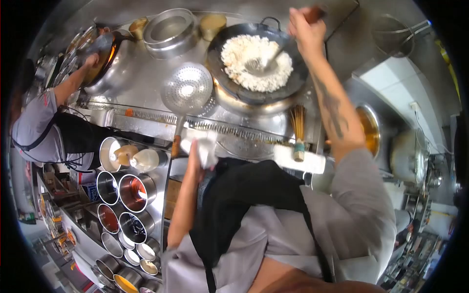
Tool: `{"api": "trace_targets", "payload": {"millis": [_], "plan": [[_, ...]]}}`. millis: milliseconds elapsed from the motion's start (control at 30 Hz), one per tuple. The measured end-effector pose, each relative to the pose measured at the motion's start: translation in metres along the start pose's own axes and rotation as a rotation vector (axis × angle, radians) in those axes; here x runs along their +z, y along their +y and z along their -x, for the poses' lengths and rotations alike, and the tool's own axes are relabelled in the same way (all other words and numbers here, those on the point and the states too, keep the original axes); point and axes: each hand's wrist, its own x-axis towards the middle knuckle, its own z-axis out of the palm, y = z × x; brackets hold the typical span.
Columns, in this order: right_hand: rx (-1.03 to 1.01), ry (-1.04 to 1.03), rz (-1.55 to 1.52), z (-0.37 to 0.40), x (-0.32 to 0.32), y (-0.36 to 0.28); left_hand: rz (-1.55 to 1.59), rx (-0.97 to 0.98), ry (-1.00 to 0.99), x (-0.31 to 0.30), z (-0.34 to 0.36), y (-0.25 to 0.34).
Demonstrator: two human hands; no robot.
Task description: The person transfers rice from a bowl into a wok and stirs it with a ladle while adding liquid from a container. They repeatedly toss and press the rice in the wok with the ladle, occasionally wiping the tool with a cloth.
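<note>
My right hand [308,31] is closed around the wooden handle of a ladle [269,61], whose bowl is down in a heap of white rice [239,53]. The rice lies in a large black wok [222,80] on the burner. Low in front of my apron, my left hand [194,158] is closed on a white cloth [207,150]. Left of the wok, a perforated strainer [187,89] rests on the steel stove top, its handle pointing toward me near my left hand.
A bamboo brush [298,129] stands by a folded white cloth [310,162] at the stove's front edge. Several sauce pots [137,193] and squeeze bottles [145,159] are at left. Another person [44,122] works a wok there. A steel pot [171,36] sits behind the strainer.
</note>
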Motion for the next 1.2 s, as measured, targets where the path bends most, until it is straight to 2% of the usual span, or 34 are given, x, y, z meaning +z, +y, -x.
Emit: {"api": "trace_targets", "payload": {"millis": [33,67,100,133,200,233,300,333,433,467,567,633,667,767,867,900,933,1033,1067,1133,1167,1200], "plan": [[0.007,-0.059,0.022,-0.019,-0.002,0.0,0.009,-0.069,0.021,0.031,-0.013,0.012],[0.008,-0.118,0.042,-0.042,-0.001,-0.004,0.036,-0.027,-0.141,0.048,-0.035,0.013],[0.015,-0.175,0.062,-0.055,-0.001,-0.013,-0.004,-0.102,-0.039,0.07,-0.052,0.017],[0.007,-0.105,-0.038,-0.046,0.002,-0.043,0.014,-0.138,-0.098,0.089,-0.073,0.022],[-0.093,-0.094,-0.137,-0.011,-0.015,-0.053,0.066,-0.122,-0.116,0.124,-0.105,0.024],[-0.149,-0.096,-0.187,-0.005,-0.019,-0.048,0.118,-0.192,-0.113,0.138,-0.123,0.024],[0.09,-0.036,-0.098,0.005,0.005,0.017,0.144,-0.189,0.014,0.17,-0.127,0.03],[0.03,-0.107,-0.101,-0.021,0.003,0.041,0.111,-0.174,0.017,0.173,-0.133,0.024],[-0.041,0.058,-0.095,-0.04,0.023,-0.024,0.074,-0.139,0.034,0.174,-0.157,0.018],[-0.148,0.015,-0.212,-0.041,0.026,-0.037,0.101,-0.152,0.046,0.173,-0.159,0.017],[-0.242,-0.224,-0.285,-0.041,0.043,0.023,0.138,-0.162,0.058,0.169,-0.159,0.014],[0.086,-0.233,0.145,-0.038,0.065,0.032,0.142,-0.151,0.018,0.168,-0.161,0.016],[0.1,-0.231,0.108,-0.047,0.071,0.028,0.155,-0.138,0.017,0.171,-0.165,0.021],[-0.021,-0.129,0.048,-0.036,0.083,-0.006,0.156,-0.151,0.028,0.166,-0.16,0.024],[-0.033,-0.296,-0.03,-0.037,0.081,0.051,0.144,-0.19,0.008,0.162,-0.162,0.02],[-0.036,-0.347,-0.058,-0.03,0.083,0.048,0.141,-0.199,0.007,0.16,-0.162,0.019],[0.031,-0.396,0.055,-0.034,0.083,0.038,0.137,-0.197,-0.001,0.162,-0.165,0.023],[0.087,-0.419,0.146,-0.03,0.076,-0.008,0.134,-0.195,0.005,0.161,-0.164,0.026],[-0.054,-0.429,0.12,-0.021,0.065,-0.013,0.16,-0.224,-0.047,0.159,-0.166,0.031],[-0.123,-0.402,0.279,-0.016,0.046,0.037,0.212,-0.3,-0.14,0.153,-0.165,0.037],[-0.157,-0.375,0.359,-0.017,0.034,0.054,0.196,-0.267,-0.076,0.157,-0.159,0.039],[0.0,-0.358,0.4,-0.036,0.028,0.044,0.177,-0.293,-0.103,0.155,-0.167,0.036]]}}
